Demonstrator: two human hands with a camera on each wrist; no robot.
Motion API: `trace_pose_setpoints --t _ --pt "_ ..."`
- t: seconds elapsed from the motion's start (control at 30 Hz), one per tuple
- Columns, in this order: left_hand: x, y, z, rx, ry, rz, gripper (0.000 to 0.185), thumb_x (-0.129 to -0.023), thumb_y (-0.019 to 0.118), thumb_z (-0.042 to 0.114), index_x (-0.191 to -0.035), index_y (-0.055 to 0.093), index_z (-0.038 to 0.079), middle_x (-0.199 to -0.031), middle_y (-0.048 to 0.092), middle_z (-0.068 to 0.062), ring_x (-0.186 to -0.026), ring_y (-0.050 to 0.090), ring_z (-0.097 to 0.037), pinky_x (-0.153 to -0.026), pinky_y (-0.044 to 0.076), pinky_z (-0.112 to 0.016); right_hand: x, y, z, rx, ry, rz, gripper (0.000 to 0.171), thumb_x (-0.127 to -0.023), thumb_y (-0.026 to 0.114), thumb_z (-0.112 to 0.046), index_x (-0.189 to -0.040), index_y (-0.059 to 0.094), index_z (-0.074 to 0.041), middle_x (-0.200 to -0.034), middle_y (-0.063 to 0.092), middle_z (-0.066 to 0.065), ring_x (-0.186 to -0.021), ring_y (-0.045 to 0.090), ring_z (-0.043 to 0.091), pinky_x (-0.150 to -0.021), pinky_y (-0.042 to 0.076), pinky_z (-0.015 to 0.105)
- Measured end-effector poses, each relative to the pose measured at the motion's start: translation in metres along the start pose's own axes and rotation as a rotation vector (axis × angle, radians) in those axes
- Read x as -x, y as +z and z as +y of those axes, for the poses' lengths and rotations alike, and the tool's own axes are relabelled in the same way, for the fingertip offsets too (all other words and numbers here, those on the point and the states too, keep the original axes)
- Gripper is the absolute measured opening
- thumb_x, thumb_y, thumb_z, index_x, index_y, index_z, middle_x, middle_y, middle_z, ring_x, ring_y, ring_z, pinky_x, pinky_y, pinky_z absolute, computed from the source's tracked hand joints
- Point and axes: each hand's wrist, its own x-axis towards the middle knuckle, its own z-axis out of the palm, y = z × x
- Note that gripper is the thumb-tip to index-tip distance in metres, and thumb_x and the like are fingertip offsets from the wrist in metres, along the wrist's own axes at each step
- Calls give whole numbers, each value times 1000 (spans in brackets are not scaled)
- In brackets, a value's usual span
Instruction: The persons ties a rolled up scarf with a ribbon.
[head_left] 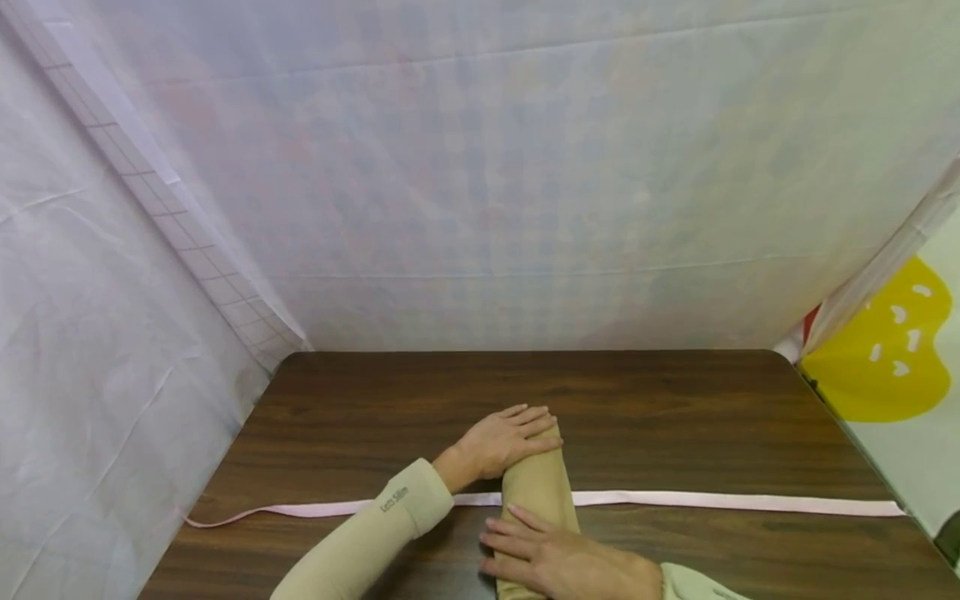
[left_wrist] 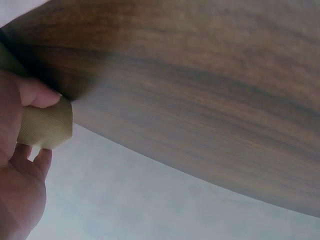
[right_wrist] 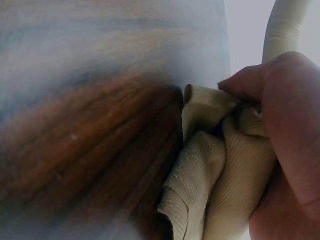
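A khaki twill cloth (head_left: 537, 487), folded into a long narrow bundle, lies on the brown table across a pale pink ribbon (head_left: 712, 500). My left hand (head_left: 504, 442) rests over the bundle's far end with its fingers laid across the top. Nearer me, my right hand (head_left: 566, 558) lies on the near part, its fingers spread over the fabric. In the left wrist view, the far end of the cloth (left_wrist: 47, 122) shows between thumb and fingers. Layered, loosely rolled folds of the cloth (right_wrist: 240, 170) appear beside the thumb in the right wrist view. The bundle covers the ribbon's middle.
The wood-grain table (head_left: 675, 417) has a far edge along a white hanging sheet (head_left: 487, 208). Another white sheet (head_left: 97, 375) hangs at the left. Beyond the right edge is a yellow shape (head_left: 885, 358) with white marks. The ribbon runs nearly the table's full width.
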Motion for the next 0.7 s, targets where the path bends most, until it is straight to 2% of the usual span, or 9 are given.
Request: trace_pose_setpoints --t 0.1,0.3,0.7 --pt "0 1 1 3 -13 -2 57 -100 56 23 -153 36 33 -160 32 0 -150 24 -18 -120 24 -37 1 4 -1 84 -29 32 60 -101 41 -54 -144 49 -13 -150 48 5 -140 42 26 -115 23 45" --pt "1 3 4 13 -29 -8 58 -99 57 24 -153 35 33 -161 31 0 -150 22 -18 -120 23 -37 3 14 -3 160 -33 49 67 -97 41 -64 -143 51 -17 -148 49 7 -138 44 27 -122 2 46" --pt "1 3 6 -11 -39 -25 62 -98 59 24 -154 33 34 -161 30 1 -150 21 -18 -120 23 -38 2 23 -3 206 -17 74 62 -97 40 -65 -140 54 -22 -146 52 4 -138 44 26 -122 -2 47"
